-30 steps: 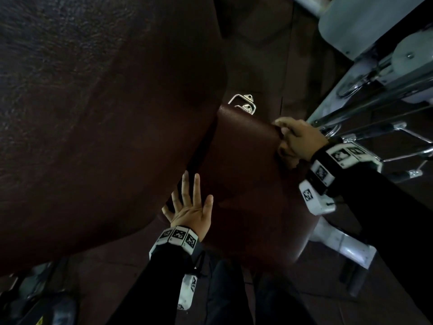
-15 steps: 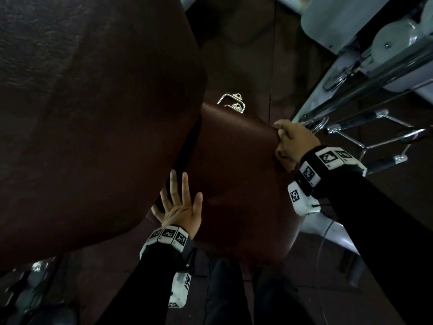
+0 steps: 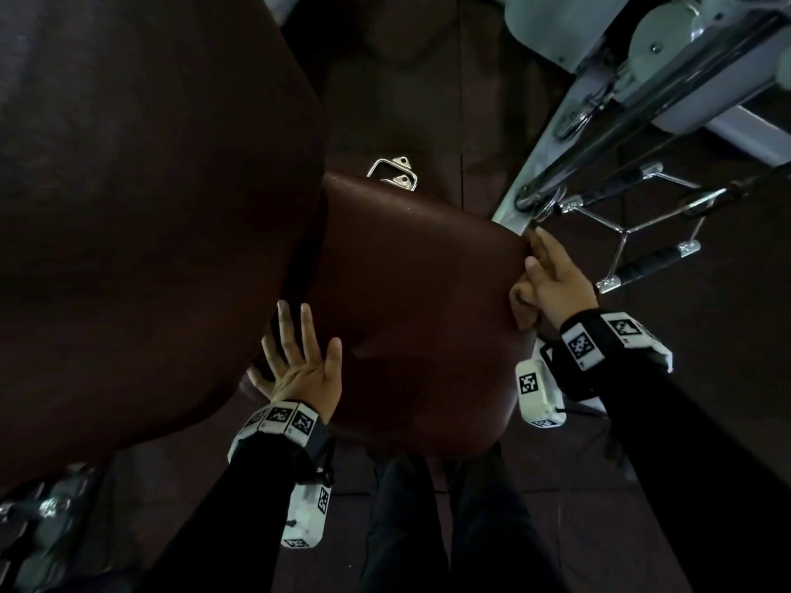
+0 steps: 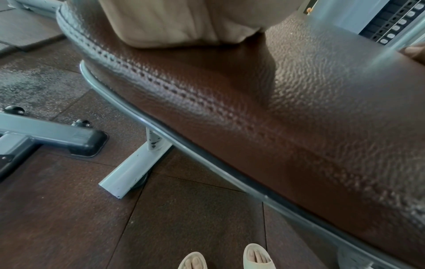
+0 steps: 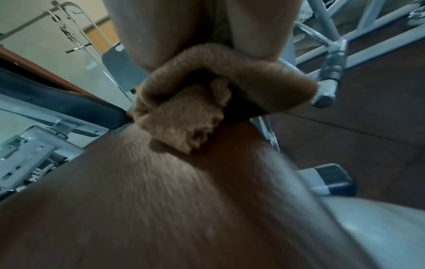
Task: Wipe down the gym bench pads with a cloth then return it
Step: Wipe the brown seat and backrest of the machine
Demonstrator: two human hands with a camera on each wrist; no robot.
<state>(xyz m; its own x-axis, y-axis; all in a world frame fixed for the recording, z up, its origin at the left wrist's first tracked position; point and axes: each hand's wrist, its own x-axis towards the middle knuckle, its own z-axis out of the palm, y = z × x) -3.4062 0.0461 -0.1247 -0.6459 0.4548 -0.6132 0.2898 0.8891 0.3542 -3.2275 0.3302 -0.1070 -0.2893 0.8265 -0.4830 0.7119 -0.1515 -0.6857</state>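
Observation:
The brown leather seat pad (image 3: 411,301) lies below me, with the big dark backrest pad (image 3: 141,207) rising at the left. My left hand (image 3: 299,357) rests flat with straight fingers on the seat pad's left part, by the gap to the backrest. My right hand (image 3: 552,280) is at the pad's right edge and grips a bunched tan cloth (image 5: 207,102), which presses against the pad's side (image 5: 161,200). The cloth (image 3: 522,306) shows in the head view only as a small fold under the hand. The left wrist view shows the stitched pad edge (image 4: 207,109).
A grey machine frame (image 3: 599,122) with chrome cable handles (image 3: 642,233) stands close on the right. A metal bracket (image 3: 396,173) sits beyond the seat. Bench legs (image 4: 138,163) and another frame foot (image 4: 57,138) stand on the dark rubber floor. My feet (image 4: 230,258) are by the front edge.
My right hand has slid with the cloth along the seat pad's right edge, a little toward me. The left hand has kept its flat rest on the pad.

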